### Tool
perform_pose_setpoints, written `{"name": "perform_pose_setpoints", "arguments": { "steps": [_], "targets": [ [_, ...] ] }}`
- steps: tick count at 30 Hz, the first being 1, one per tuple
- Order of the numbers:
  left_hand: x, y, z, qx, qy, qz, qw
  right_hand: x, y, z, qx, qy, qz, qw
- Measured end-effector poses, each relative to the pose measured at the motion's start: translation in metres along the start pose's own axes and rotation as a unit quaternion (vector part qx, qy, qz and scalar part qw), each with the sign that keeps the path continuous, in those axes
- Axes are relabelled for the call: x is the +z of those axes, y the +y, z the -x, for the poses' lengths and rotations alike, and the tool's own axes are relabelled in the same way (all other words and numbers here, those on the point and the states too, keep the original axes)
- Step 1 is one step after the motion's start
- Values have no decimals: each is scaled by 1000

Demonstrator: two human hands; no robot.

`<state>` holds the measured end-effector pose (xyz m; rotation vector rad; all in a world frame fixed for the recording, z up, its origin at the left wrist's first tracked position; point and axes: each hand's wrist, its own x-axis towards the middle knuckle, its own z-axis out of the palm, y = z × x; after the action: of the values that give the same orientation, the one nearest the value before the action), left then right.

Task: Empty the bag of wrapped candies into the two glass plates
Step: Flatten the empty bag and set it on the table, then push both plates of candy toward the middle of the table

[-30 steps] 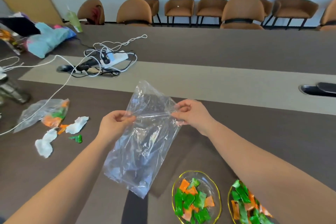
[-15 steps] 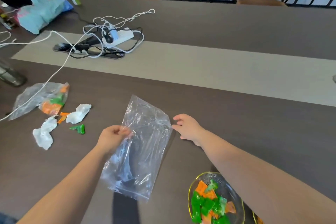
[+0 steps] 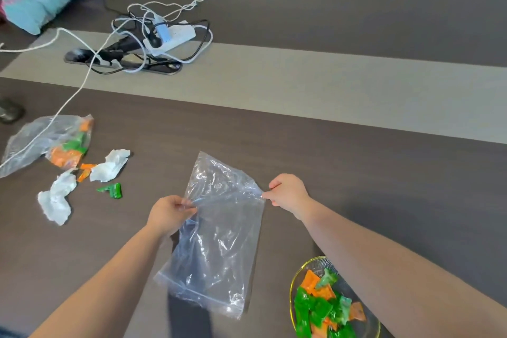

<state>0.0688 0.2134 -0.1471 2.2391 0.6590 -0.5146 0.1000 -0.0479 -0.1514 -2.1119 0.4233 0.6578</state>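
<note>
1. The clear bag (image 3: 219, 230) looks empty; I see no candy inside it; it hangs between the two hands, low over the dark tabletop (image 3: 356, 173), and its bottom end may touch the top, but I cannot tell.
2. The left hand (image 3: 170, 214) pinches the left edge of the bag; its fingers are closed tight on the plastic.
3. The right hand (image 3: 288, 192) pinches the right edge; its fingers are closed on the plastic too; the bag is pulled flat between them.
4. The long way of the bag runs from far to near, toward the person; the zip end seems to be the near, low end.
5. One glass plate (image 3: 295, 280) sits near the person, just right of the bag, under the right arm; it is full of green and orange candies (image 3: 318, 304); the right hand is the closer one to it; the other plate is not in sight.
6. I think this bag is done, so putting it down is what is left for it.
7. Off to the left lies a second bag (image 3: 41, 143) with some candies in it, a loose green candy (image 3: 112, 191) and crumpled white paper (image 3: 109, 164); the left hand is nearer to those.
8. Both arms reach forward, bent a little, hands at about the same height.
</note>
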Motion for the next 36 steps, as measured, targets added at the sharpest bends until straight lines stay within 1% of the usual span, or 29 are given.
{"name": "perform_pose_setpoints", "arguments": {
  "steps": [3, 6, 11, 13, 15, 17, 19, 21, 22, 24, 27, 29, 31, 36],
  "targets": [
    [4, 5, 4, 6, 30, -63, 998, -8, 4, 3, -9, 5, -7, 1000],
    [5, 15, 8, 20, 57, -98, 993, -26, 10, 12, -15, 2, 16, 1000],
    [7, 38, 16, 90, 96, -171, 977, -75, 29, 36, -28, 12, 46, 998],
    [14, 49, 23, 97, 72, -190, 974, -98, 42, 46, -31, 22, 46, 998],
    [28, 62, 40, 88, 21, -215, 972, -122, 59, 61, -32, 32, 62, 997],
    [44, 74, 60, 99, -30, -246, 964, -145, 81, 76, -32, 49, 83, 995],
    [62, 82, 78, 119, -77, -254, 957, -166, 109, 95, -25, 66, 78, 994],
    [82, 87, 96, 121, -129, -250, 952, -183, 141, 112, -9, 72, 96, 993],
    [92, 88, 105, 114, -154, -241, 951, -190, 159, 120, 3, 70, 109, 992],
    [111, 85, 117, 81, -191, -225, 952, -200, 196, 135, 33, 39, 104, 993],
    [138, 77, 130, 36, -237, -250, 938, -204, 240, 156, 59, -18, 127, 990],
    [151, 74, 140, 17, -252, -266, 930, -200, 258, 162, 62, -54, 163, 983],
    [162, 71, 145, 15, -247, -257, 934, -196, 266, 165, 57, -68, 188, 978],
    [176, 70, 144, 24, -226, -236, 945, -191, 270, 169, 26, -33, 225, 973]
  ]
}}
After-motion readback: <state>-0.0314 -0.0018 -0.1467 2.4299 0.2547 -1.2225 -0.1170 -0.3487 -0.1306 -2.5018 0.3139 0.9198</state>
